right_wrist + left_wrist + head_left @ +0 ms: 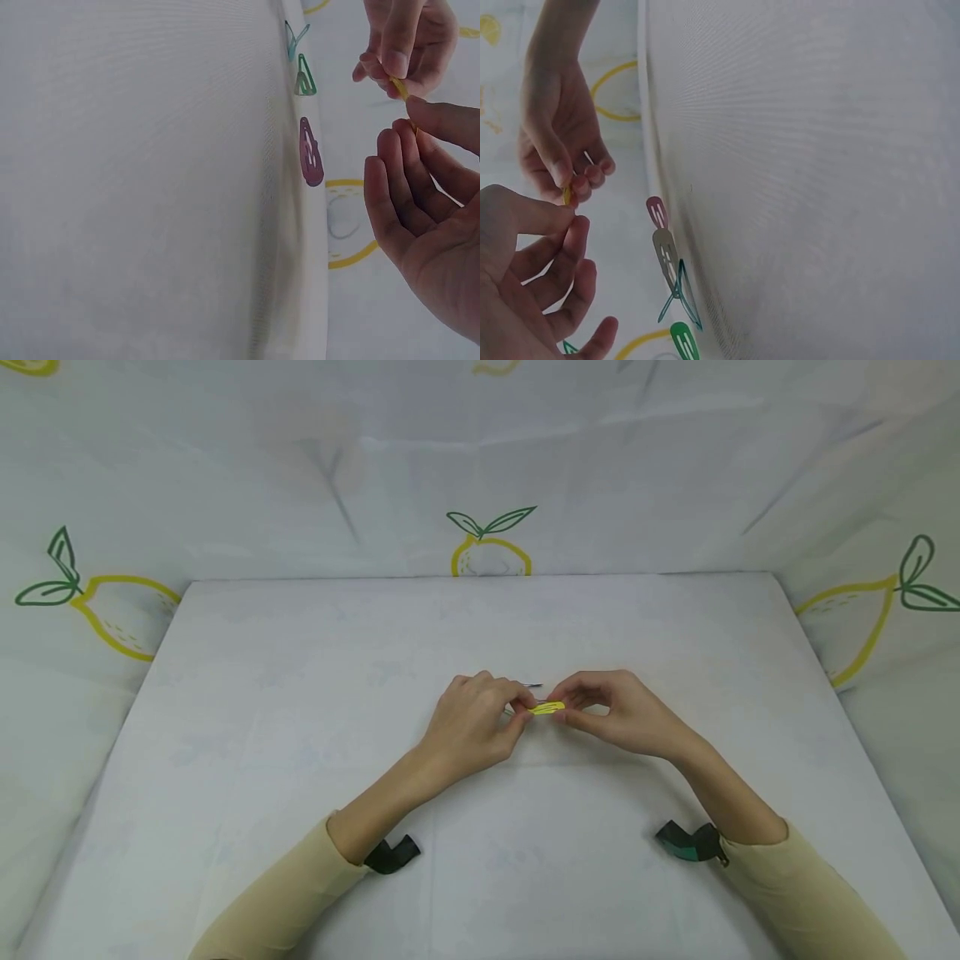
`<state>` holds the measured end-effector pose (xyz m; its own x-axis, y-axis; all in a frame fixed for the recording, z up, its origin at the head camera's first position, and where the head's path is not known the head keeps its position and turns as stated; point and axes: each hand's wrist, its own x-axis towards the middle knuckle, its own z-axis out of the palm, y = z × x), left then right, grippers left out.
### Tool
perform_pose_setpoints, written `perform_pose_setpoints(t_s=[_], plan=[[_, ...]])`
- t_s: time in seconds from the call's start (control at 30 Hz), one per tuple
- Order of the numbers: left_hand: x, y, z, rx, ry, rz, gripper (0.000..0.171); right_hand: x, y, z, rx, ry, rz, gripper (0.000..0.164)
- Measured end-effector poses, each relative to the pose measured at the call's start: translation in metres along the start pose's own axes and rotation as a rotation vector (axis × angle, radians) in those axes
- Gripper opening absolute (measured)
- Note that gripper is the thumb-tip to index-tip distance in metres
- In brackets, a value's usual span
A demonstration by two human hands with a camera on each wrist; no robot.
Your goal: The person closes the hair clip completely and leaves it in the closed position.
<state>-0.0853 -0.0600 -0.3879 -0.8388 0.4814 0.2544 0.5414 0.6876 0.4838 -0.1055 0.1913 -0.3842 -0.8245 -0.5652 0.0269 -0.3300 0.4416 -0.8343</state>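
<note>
A small yellow snap hair clip point(547, 707) spans the gap between my two hands over the middle of the white table. Thumb and fingers of my left hand point(480, 714) pinch its left end. My right hand point(626, 714) grips the opposite end between thumb and fingertips. In the right wrist view the yellow clip point(400, 88) slants from one thumb to the other, its ends hidden by fingers. The left wrist view shows only a sliver of it, and there the left hand's other fingers point(577, 300) are spread and loosely bent.
More snap clips lie on the table beyond the hands: a maroon one point(310, 154), a green one point(304, 77), a teal one standing open point(681, 296) and a grey-brown one point(664, 255). White lemon-print cloth point(480, 460) hangs behind the table's back edge.
</note>
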Motion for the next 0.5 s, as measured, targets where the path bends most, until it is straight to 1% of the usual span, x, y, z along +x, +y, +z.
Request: perform_pose_setpoints(t_s=[0.2, 0.5], plan=[[-0.0003, -0.0004, 0.0009, 0.012, -0.006, -0.02, 0.009, -0.0001, -0.0006, -0.0005, -0.008, 0.005, 0.004, 0.015], [0.0002, -0.0008, 0.0024, 0.016, -0.007, -0.024, 0.008, -0.0008, 0.0007, -0.0006, -0.02, 0.007, 0.006, 0.014]])
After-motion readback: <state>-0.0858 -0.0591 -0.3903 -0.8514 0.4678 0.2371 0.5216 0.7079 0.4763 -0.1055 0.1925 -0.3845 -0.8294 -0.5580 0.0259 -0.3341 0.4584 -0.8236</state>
